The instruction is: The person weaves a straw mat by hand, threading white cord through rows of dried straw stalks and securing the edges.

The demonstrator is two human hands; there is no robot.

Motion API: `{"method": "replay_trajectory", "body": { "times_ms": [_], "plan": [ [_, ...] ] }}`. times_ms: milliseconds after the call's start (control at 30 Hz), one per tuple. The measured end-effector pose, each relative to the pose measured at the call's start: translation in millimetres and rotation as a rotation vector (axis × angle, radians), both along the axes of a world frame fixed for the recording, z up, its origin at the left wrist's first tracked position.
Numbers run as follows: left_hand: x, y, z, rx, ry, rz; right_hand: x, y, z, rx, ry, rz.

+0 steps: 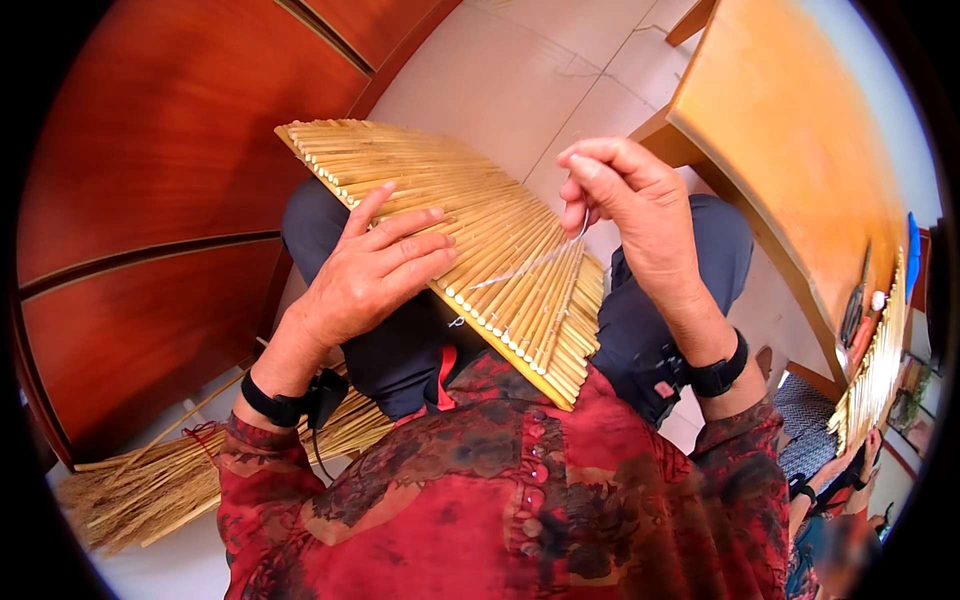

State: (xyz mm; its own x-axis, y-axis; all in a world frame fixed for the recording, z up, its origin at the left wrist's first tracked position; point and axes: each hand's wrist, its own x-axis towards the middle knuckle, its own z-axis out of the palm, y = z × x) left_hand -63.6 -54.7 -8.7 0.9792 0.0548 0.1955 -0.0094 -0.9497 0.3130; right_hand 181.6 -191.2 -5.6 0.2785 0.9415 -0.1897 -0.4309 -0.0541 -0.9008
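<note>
Across my lap lies a mat of yellow plant stalks (500, 215), laid side by side, their cut white ends along the near edge. My left hand (385, 255) rests on its near left part, fingers spread and holding nothing. Above the mat's right part, my right hand (625, 190) is closed in a pinch on a white thread (535, 262). The thread slants from the fingers down to the stalks near the front edge. Whether a needle is in the fingers is hidden. A small loop of thread (457, 322) hangs below the near edge.
A bundle of loose stalks (150, 490) lies on the floor at lower left. Red-brown cabinets (170, 150) stand on the left. On the right is a wooden table (790, 130) with scissors (853, 310). At far right another person's hands (850, 465) hold a similar stalk mat (870, 375).
</note>
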Motion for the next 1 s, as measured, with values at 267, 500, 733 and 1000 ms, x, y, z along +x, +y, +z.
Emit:
{"method": "replay_trajectory", "body": {
  "times_ms": [267, 500, 733, 1000],
  "plan": [
    [1, 6, -12, -0.019, -0.049, -0.009, -24, -7, -29, -0.023, -0.69, 0.33],
    [1, 8, -16, -0.042, -0.082, -0.012, -35, -11, -29, 0.099, -0.729, 0.424],
    [2, 9, -16, -0.085, -0.099, -0.003, -35, -7, -26, 0.099, -0.853, 0.511],
    [0, 10, -17, -0.098, -0.091, -0.009, -26, -2, -21, 0.097, -0.866, 0.622]
  ]
}}
